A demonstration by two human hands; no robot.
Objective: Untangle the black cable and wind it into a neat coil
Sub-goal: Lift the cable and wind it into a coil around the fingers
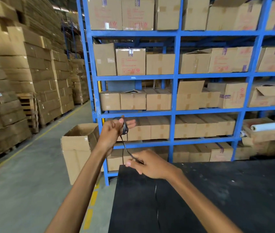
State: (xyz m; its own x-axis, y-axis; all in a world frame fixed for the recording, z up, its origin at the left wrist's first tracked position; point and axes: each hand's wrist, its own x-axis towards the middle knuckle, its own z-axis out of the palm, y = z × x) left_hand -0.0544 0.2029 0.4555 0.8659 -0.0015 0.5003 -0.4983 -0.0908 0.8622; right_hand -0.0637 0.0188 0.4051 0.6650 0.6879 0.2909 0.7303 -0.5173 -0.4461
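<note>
Down low, closest to the camera, there is a black table (217, 190). A thin line runs across its top, but it is too faint to tell what it is.

The right hand (150, 164) is just over the far edge of the table. Its fingers are curled in, and they pinch the black cable (125, 145). The end of the cable goes into this hand and hides there.

From that hand the cable goes up and a little to the left, in a tight line, to the left hand (115, 129). The left hand is held higher and farther out. Its fingers are stretched out, and the thumb sticks up. Some of the cable is wound in loops around the fingers, like a small bundle. So this hand holds the wound part, and the other hand holds the loose part.

Past the left arm, an open cardboard box (76, 148) stands on the grey floor (24, 174). A broken yellow line is painted on the floor near it.

Behind the hands is a big blue shelf rack (175, 76), full of brown boxes. A white roll (271, 126) lies on a box at the right side.

Far off on the left, tall stacks of brown cardboard (16, 64) stand on wooden pallets.
</note>
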